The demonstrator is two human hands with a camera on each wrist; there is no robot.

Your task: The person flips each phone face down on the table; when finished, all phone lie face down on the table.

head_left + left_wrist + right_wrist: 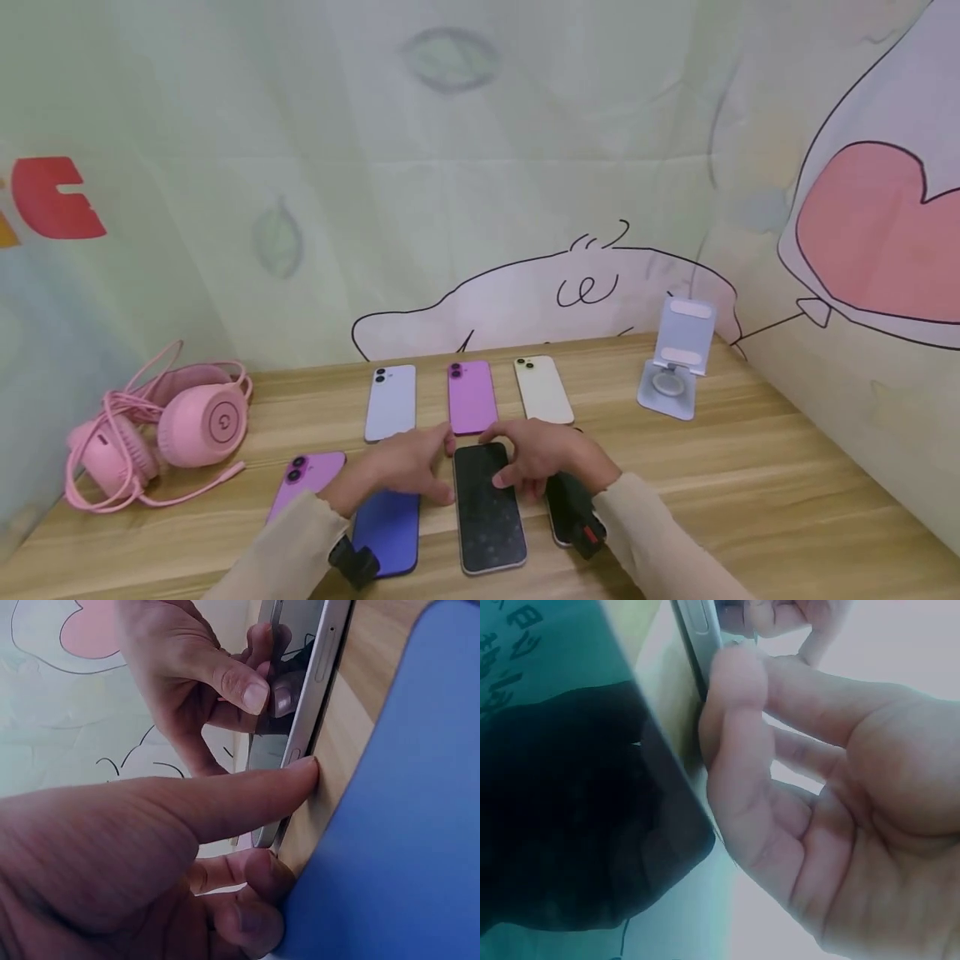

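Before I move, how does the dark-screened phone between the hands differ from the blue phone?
The dark phone shows its screen, while the blue phone shows a plain blue surface. In the head view, the left hand covers the blue phone's far end; the dark phone lies between that hand and the right hand, mostly uncovered. Both have rounded corners.

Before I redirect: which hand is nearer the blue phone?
Left. Left hand at the far end of the blue phone; right hand farther right, at the adjacent dark-screened phone.

the left sleeve (pixel 281 546) is hiding the lower end of the near purple phone (pixel 309 477); the left wrist view's top edge is cutting off the central black phone (pixel 489 512).
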